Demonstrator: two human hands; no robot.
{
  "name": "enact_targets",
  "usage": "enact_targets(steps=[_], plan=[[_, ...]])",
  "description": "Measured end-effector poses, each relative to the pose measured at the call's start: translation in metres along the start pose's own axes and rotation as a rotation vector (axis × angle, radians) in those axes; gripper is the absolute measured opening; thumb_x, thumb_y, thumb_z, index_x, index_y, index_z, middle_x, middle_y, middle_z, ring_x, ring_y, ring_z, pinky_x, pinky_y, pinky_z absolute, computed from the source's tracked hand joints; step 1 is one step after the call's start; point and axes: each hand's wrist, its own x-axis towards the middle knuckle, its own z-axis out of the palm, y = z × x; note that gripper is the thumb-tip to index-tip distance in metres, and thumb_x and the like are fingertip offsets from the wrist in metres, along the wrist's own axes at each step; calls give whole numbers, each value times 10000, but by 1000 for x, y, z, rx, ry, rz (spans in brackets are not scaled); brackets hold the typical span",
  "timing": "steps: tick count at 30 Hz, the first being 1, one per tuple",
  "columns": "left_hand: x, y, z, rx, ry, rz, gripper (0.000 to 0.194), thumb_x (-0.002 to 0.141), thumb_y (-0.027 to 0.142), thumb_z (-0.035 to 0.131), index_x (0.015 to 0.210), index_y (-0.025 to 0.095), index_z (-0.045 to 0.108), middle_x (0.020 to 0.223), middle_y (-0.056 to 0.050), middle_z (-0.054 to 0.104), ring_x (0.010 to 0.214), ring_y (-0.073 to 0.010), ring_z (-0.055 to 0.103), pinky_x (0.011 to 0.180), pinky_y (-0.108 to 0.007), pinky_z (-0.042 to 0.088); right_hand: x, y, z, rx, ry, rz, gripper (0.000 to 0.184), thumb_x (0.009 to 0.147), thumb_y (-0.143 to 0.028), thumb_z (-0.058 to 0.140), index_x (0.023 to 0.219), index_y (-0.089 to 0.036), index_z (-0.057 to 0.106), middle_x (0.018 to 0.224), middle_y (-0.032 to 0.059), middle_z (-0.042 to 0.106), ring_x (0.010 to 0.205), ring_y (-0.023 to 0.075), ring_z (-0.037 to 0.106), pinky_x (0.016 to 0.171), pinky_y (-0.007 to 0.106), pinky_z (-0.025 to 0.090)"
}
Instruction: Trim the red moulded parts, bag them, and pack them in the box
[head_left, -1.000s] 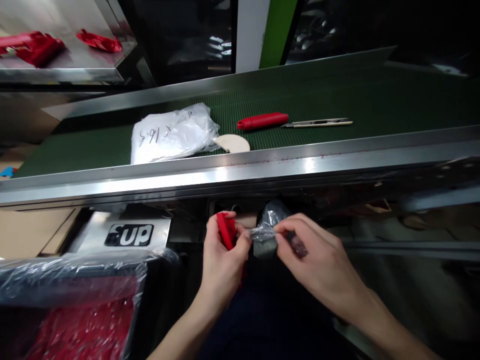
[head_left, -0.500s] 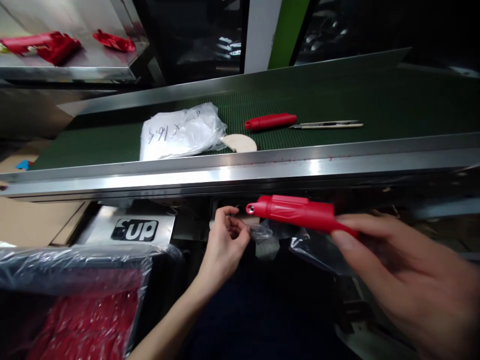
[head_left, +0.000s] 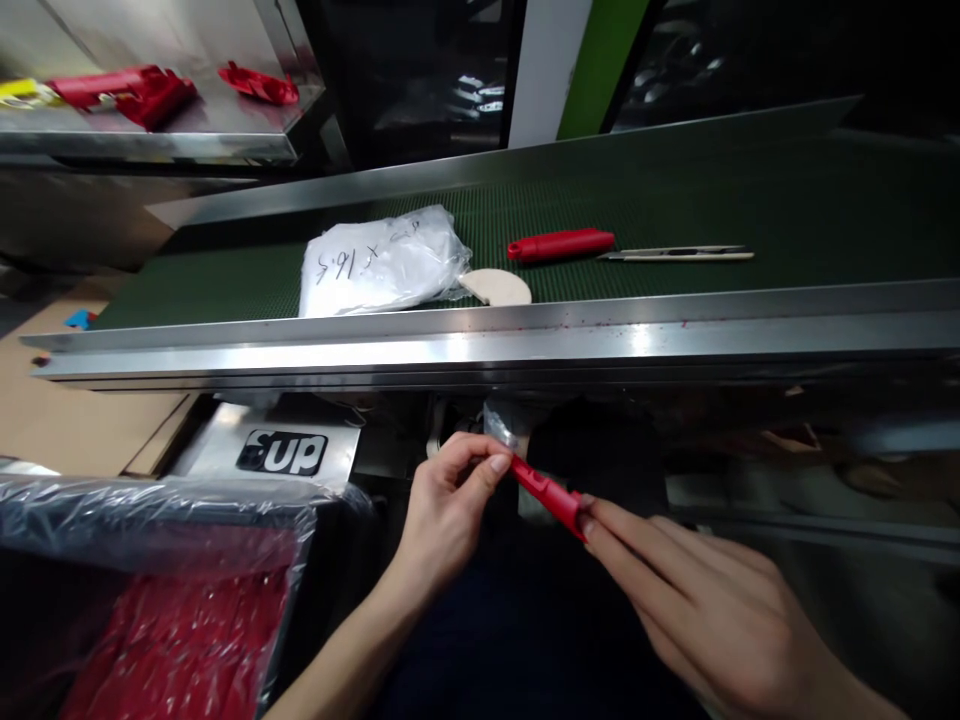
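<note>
A red plastic part (head_left: 551, 492), long and hollow-looking, is held between my two hands below the conveyor's front rail. My left hand (head_left: 454, 500) pinches its narrow upper-left end between thumb and forefinger. At the wider lower-right end, the fingertips of my right hand (head_left: 697, 590) are closed on it. A piece of clear plastic film (head_left: 499, 425) shows just beyond my left fingertips. On the belt lie a similar red part (head_left: 561, 245) and a slim cutter knife (head_left: 679, 254), end to end.
The green conveyor belt (head_left: 247, 265) carries a plastic bag of white material (head_left: 375, 265) and a beige disc (head_left: 501, 287). A film-lined bin holds red parts (head_left: 180, 640) at lower left, near a phone (head_left: 283, 453). More red pieces (head_left: 259, 84) lie on a metal shelf.
My right hand has brought the red part left and down, turning it so its narrow end meets my left hand. My left fingers have closed on that end. The view has shifted slightly.
</note>
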Motion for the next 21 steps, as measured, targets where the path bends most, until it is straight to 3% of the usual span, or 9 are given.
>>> enact_targets(steps=[4,7,10,13,16,18,21], plan=[[-12,-6,3,36,102,137,55,891,223,642,876,202,690,905,-25,612,841,-149,565,757,-237,432,3,-10,15,-2,211,147,362,809,0,607,1148,-128,627,1046,107,717,867,208,705,740,299,578],[-21,-14,11,34,166,188,54,907,214,623,913,217,676,928,-23,616,869,-159,581,769,-252,449,9,-28,33,131,417,515,249,824,-81,665,1053,-181,660,938,62,723,743,172,695,695,277,571],[-25,-26,16,46,231,204,66,926,202,594,930,219,657,951,-21,612,883,-158,584,787,-262,458,15,-46,53,491,570,917,120,876,-196,650,994,-189,667,637,-3,641,463,114,567,432,229,474],[-27,-33,18,76,263,211,109,950,162,535,929,204,633,927,-20,609,849,-146,581,768,-256,459,17,-57,71,871,692,1090,131,910,-258,621,1018,-186,640,448,-72,481,356,90,451,339,195,363],[-30,-32,17,109,167,287,132,936,127,525,929,193,639,902,-27,622,812,-146,590,734,-253,470,15,-54,81,766,648,997,148,895,-218,632,1037,-191,661,593,-28,608,416,92,522,387,197,440],[-33,-26,15,124,99,360,135,919,124,541,958,199,645,930,-38,623,824,-154,594,727,-257,478,12,-44,79,525,536,745,213,869,-141,635,1066,-206,687,874,46,700,613,135,648,522,225,549],[-33,-13,9,153,108,363,149,927,120,521,977,199,637,931,-48,587,839,-154,575,741,-263,470,9,-22,64,310,274,347,364,872,-49,565,1157,-247,675,1215,97,633,822,155,676,664,244,589]])
